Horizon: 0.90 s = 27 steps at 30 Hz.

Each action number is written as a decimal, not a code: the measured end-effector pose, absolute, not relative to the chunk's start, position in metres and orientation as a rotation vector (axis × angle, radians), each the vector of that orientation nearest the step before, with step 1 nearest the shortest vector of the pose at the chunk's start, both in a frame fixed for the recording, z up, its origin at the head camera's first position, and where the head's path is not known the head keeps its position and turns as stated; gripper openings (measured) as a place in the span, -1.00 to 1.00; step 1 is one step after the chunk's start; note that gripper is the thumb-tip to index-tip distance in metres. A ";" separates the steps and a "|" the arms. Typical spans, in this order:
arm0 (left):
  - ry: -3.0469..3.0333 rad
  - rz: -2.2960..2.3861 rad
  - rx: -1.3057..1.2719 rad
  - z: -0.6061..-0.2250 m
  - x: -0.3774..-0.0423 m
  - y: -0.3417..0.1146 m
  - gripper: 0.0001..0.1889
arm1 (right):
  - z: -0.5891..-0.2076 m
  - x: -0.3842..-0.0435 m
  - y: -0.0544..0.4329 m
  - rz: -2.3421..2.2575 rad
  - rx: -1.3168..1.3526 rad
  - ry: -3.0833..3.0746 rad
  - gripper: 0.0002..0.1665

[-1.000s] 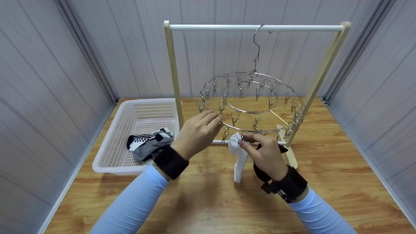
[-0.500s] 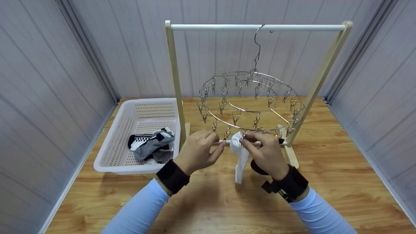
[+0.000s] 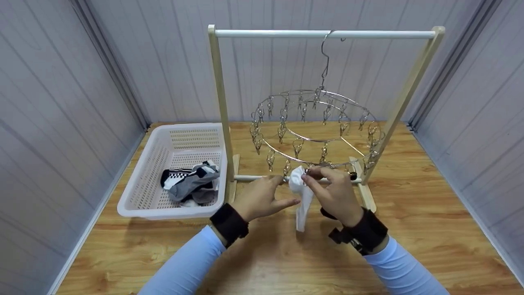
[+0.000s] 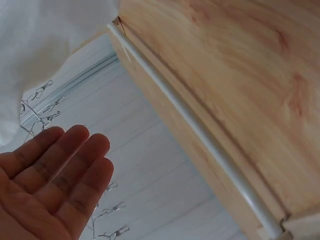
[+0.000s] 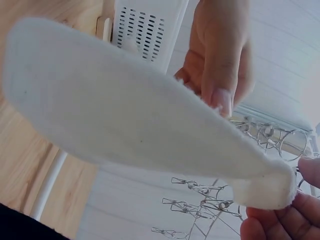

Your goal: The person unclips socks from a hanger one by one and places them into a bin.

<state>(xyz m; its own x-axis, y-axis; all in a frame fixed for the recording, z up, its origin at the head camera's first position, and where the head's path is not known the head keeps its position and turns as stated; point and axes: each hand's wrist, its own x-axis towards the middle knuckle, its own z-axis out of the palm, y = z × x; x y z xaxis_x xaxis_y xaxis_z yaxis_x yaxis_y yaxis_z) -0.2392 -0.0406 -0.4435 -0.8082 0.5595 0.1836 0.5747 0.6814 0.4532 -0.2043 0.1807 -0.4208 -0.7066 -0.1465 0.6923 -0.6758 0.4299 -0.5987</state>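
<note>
A white sock (image 3: 303, 200) hangs below the front edge of a round metal clip hanger (image 3: 292, 157). My right hand (image 3: 333, 192) pinches the sock's cuff close to a small metal clip; in the right wrist view, thumb and fingers lie on either side of the cuff. My left hand (image 3: 262, 197) is beside the sock on its left, empty, with fingers extended and the thumb pointing toward the sock. Its fingers also look nearly straight in the left wrist view. Whether the left thumb touches the sock I cannot tell. A dark thing (image 3: 328, 214) is mostly hidden behind my right hand.
The hanger hooks over the white bar (image 3: 270, 34) of a wooden-sided rack, several clips dangling around its rings. A white perforated basket (image 3: 139, 205) with grey, black and white socks (image 3: 194, 184) stands at the left. Panel walls enclose the wooden tabletop (image 3: 425, 229).
My left hand has come down from the hanger's front ring, moving right toward the sock and spreading its thumb. My right hand stays at the cuff. The hanger's ring has shifted slightly.
</note>
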 end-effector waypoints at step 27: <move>-2.702 -1.719 -0.947 -0.449 -0.252 -0.028 -0.77 | -0.425 -0.206 0.182 1.249 0.712 -2.059 -0.96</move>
